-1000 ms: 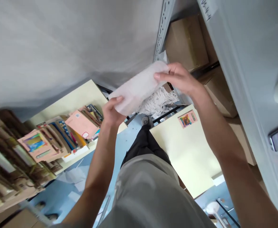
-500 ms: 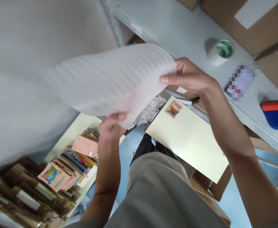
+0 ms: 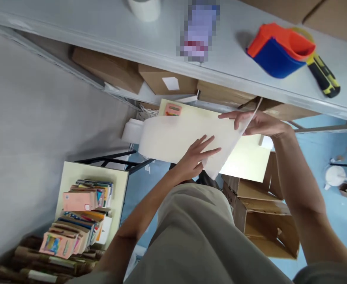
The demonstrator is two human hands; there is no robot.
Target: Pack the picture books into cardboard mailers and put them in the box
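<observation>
Since the earlier frame the view has swung up to the grey shelf (image 3: 102,27) at top, and the white foam sheet (image 3: 185,140) has dropped to mid-frame. Your left hand (image 3: 195,157) lies flat on it, fingers spread, pressing rather than gripping. Your right hand (image 3: 257,122) pinches the sheet's upper right edge, fingers half-curled. The sheet looks light, soft and floppy, curling at the left end; hold it by the edges, both hands. The tape dispenser (image 3: 280,51) sits upper right.
</observation>
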